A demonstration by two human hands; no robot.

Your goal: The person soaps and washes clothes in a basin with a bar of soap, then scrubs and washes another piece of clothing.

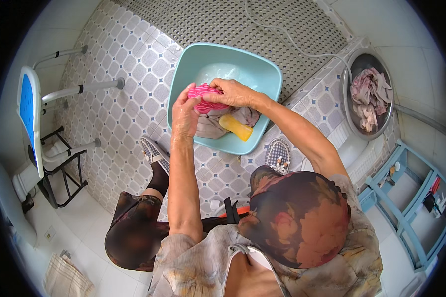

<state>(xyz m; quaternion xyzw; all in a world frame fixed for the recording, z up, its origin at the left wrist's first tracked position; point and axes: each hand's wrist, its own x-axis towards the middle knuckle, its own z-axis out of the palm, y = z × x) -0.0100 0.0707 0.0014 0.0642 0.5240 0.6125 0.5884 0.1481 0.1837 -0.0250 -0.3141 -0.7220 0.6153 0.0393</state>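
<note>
A bright pink cloth with pale wavy stripes (206, 97) is gripped between my two hands above a light blue plastic basin (275, 81). My left hand (185, 114) pinches its left side, with the fingers bent around the edge. On the far right side of the cloth, my right hand (230, 93) is closed, thumb and fingers pressed on the fabric. Below the hands, greyish-beige wet laundry (209, 127) lies in the basin. A yellow bar of laundry soap (236, 127) rests on it. Sudsy water (223, 72) shows at the basin's far side.
A metal bowl (349, 106) with crumpled pinkish clothes (370, 94) stands at the right. A pale hose (287, 37) crosses the perforated mat (203, 20). A blue-seated shower chair (29, 111) is at left, a blue rack (406, 210) at right. My shoes (278, 156) flank the basin's near side.
</note>
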